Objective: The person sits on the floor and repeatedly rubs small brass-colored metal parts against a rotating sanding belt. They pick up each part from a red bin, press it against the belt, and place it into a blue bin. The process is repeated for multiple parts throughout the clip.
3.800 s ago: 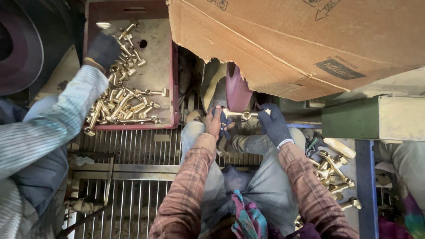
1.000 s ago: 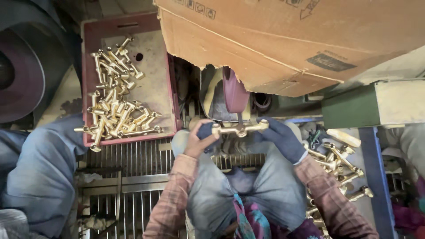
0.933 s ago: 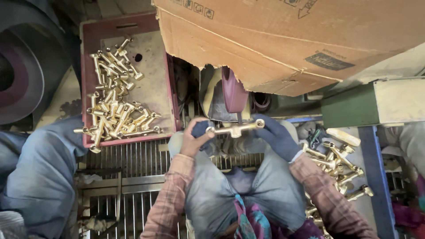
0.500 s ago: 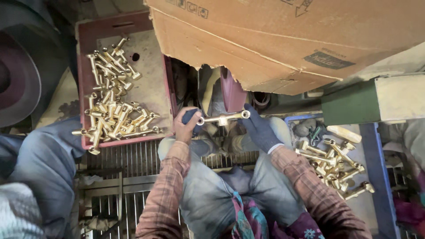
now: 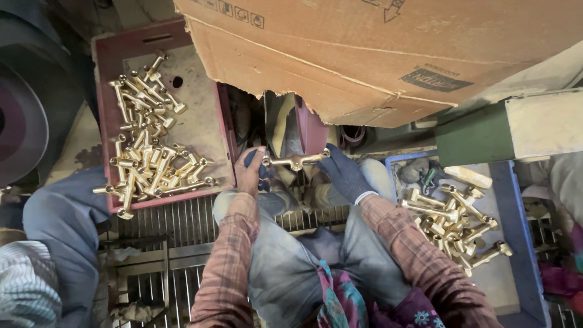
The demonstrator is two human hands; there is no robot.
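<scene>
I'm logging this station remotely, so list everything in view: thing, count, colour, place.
brass fitting in hand: one, gold, held at both ends just below the wheel
grinding wheel: one, maroon, centre, under the cardboard
cardboard sheet: one, brown, top
red crate: one, left, holds a pile of brass fittings, many, gold
blue crate: one, right, holds another heap of brass fittings, many, gold
green box: one, right of centre
metal grate: grey, below the red crate
co-worker's leg: blue trousers, lower left
left hand: bare, grips the fitting's left end
right hand: dark blue glove, grips the right end
</scene>
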